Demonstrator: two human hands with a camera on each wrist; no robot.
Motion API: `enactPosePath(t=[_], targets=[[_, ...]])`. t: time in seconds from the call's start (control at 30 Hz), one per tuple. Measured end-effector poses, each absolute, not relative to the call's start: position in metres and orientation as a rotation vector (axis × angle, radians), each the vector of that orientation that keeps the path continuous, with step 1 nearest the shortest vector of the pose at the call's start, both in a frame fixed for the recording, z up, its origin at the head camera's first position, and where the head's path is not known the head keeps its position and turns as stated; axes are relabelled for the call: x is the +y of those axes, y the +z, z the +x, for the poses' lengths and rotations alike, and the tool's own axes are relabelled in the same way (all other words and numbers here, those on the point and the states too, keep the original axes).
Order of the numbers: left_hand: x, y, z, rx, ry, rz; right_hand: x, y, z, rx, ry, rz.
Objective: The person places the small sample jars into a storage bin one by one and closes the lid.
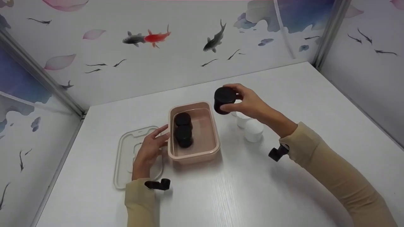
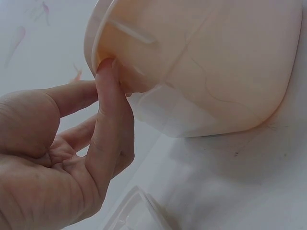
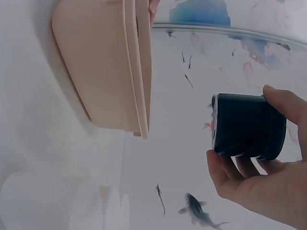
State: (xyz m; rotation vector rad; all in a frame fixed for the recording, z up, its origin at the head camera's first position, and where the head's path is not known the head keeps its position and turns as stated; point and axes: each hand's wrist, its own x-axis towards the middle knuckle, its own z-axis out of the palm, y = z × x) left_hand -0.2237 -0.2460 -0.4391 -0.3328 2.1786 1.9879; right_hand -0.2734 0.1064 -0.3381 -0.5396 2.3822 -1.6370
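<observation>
We have a black jar [image 1: 225,97] in the right hand [image 1: 249,101], its fingers closed firmly about the sides, with the thumb on the near side and the other fingers on the far side. We see it held roughly upright, wider end up, raised off the worktop [image 1: 205,195] just beyond the right wall of the pink box [image 1: 203,135]. The left hand [image 1: 148,151] is half open, its fingers loosely bent, the tips touching the outside of the box's left wall just under the rim. Inside the box, two more black jars, one nearer [image 1: 184,135] and one farther [image 1: 183,119], stand side by side along the left wall, and we can see the bare floor to their right. Below the left hand lies a pale lid [image 1: 122,160], flat on the worktop to the left of the box. To the right of the box we find white containers [image 1: 253,130] grouped close together, partly hidden by the right hand. Both arms wear beige sleeves [image 1: 331,167] with a small black device [image 1: 164,184] at each wrist, and behind the worktop we have a white wall [image 1: 170,69] painted with fish.
</observation>
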Motion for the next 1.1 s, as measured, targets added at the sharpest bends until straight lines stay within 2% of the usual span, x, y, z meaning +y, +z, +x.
enactPosePath(t=[0.87,1.1], targets=[[-0.244,-0.439,-0.223,2.176,1.958,-0.346,0.034,-0.355,-0.251,2.427,-1.220,-1.028],[-0.244,-0.438,-0.224,2.183,1.943,-0.352,0.021,-0.364,-0.249,2.431,-1.119,-1.033]])
